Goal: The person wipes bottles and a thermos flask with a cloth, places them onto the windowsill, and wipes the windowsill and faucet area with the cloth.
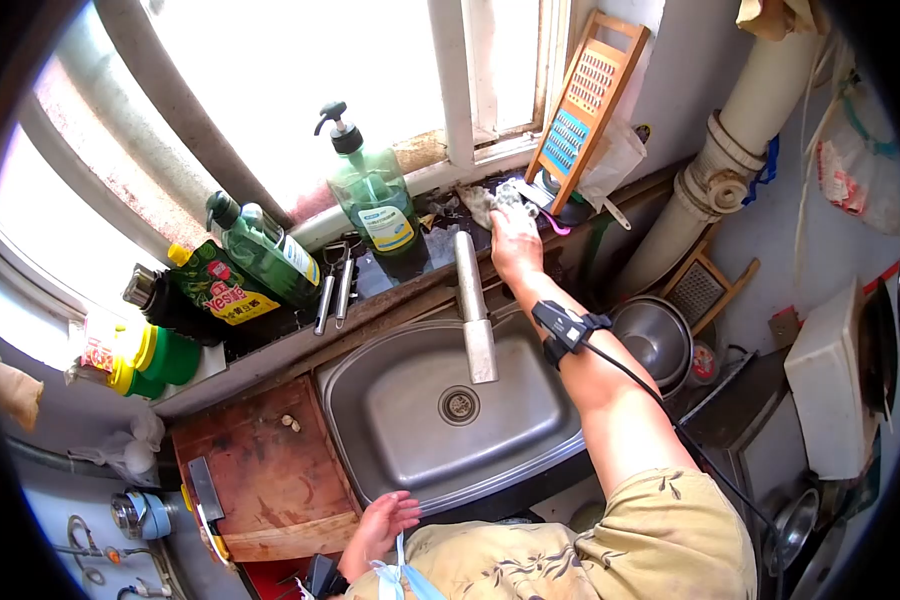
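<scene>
My right hand (516, 243) reaches over the sink to the window ledge, its fingers closed on a crumpled grey-white cloth (510, 194). A wooden grater (582, 110) with a blue panel leans just behind it, and a pink-handled tool (554, 224) lies to its right. Low in the view, my left hand (385, 522) hangs by the front rim of the steel sink (400, 480), fingers apart and holding nothing. The metal faucet (473, 305) points down over the sink basin, between my two hands.
Left of the sink is a wooden board (270, 470) with a cleaver (207, 488). Along the ledge stand a green pump bottle (375, 205), more bottles and two peelers (342, 290). Metal bowls (653, 342) and a thick pipe (705, 180) are at the right.
</scene>
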Available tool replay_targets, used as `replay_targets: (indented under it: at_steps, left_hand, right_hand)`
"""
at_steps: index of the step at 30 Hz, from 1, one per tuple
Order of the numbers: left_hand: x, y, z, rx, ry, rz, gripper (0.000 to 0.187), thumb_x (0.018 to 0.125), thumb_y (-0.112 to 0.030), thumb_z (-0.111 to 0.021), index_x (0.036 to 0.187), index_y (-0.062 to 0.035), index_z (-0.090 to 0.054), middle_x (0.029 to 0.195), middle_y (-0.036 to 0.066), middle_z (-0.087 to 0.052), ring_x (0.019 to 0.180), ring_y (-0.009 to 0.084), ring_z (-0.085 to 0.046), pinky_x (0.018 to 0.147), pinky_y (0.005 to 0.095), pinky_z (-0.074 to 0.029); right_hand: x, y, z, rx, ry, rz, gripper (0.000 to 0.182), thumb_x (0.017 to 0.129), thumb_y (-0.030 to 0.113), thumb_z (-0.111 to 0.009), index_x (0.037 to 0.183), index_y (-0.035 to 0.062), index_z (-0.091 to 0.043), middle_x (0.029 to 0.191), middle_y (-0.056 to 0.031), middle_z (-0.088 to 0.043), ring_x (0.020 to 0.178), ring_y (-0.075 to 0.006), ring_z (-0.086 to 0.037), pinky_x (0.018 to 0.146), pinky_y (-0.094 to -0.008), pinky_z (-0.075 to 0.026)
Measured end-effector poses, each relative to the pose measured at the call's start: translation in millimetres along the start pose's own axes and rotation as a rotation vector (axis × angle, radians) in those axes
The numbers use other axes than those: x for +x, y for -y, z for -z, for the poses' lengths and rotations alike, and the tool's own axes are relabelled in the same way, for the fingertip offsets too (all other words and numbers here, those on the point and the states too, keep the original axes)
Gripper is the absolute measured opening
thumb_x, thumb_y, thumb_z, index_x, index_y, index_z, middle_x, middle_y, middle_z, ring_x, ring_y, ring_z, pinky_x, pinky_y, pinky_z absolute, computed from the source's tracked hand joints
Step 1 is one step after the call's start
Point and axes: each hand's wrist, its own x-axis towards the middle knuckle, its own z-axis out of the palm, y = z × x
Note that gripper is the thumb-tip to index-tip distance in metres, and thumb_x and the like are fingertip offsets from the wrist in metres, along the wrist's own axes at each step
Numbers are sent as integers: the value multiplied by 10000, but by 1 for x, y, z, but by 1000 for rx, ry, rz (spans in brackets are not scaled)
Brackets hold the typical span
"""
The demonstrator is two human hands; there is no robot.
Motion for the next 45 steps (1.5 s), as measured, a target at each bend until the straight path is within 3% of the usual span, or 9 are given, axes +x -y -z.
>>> replay_targets:
  at_steps: [3,8,11,19,25,32,34,37,45]
  left_hand:
    - [-1,7,2,3,10,19,325,953,-247,-426,1146,7,-493,1087,187,-574,950,305,-596,800,406,-522]
    - [-10,8,11,17,0,0,324,957,-241,-416,1147,9,-494,1071,188,-588,949,293,-602,808,393,-520]
    - [-11,11,15,14,-20,-3,321,959,-235,-409,1146,12,-493,1060,192,-594,941,284,-607,805,382,-521]
    - [-18,31,30,-51,-43,7,308,950,-244,-439,1131,-1,-497,1045,175,-596,903,266,-615,768,365,-514]
    - [-21,36,42,-136,-75,-10,292,950,-236,-436,1124,-11,-500,1044,171,-597,886,257,-613,769,364,-510]
    - [-18,39,48,-150,-56,-23,289,954,-230,-418,1122,-6,-487,1043,195,-592,900,280,-607,773,387,-513]
    - [-17,40,51,-163,-61,-14,285,953,-229,-421,1120,-9,-489,1039,194,-593,896,279,-607,770,387,-514]
    - [-18,42,59,-170,-62,-5,283,952,-233,-424,1119,-16,-491,1035,190,-595,886,274,-609,760,384,-517]
    - [-23,53,75,-188,-58,-42,292,951,-233,-423,1128,-11,-496,1041,185,-592,884,276,-610,761,392,-517]
  right_hand:
    - [-22,14,7,75,62,61,286,735,0,-507,1005,54,-584,1116,-139,-571,1076,-322,-507,939,-386,-398]
    - [-12,19,20,181,155,16,171,768,51,-507,887,69,-629,916,-108,-605,932,-310,-552,830,-409,-447]
    - [4,14,16,226,263,182,175,780,62,-499,899,68,-627,914,-107,-605,925,-316,-555,806,-416,-461]
    - [21,16,-2,257,281,79,273,794,99,-508,1038,95,-629,1086,-117,-589,1048,-303,-521,898,-384,-425]
    - [-11,2,20,-68,44,88,177,767,37,-508,895,62,-629,900,-123,-593,901,-314,-552,800,-401,-445]
    - [-60,-2,43,84,153,80,135,788,29,-520,883,40,-615,869,-134,-577,831,-329,-529,745,-410,-455]
    - [-93,15,48,166,223,132,122,779,32,-538,876,41,-613,849,-128,-577,806,-321,-533,736,-414,-455]
    - [-129,60,41,637,269,-199,222,817,25,-539,1025,21,-616,933,-121,-624,901,-204,-593,801,-286,-463]
    - [-64,174,0,606,-106,-249,305,802,30,-538,1101,-16,-567,1134,-176,-546,1082,-327,-501,950,-386,-391]
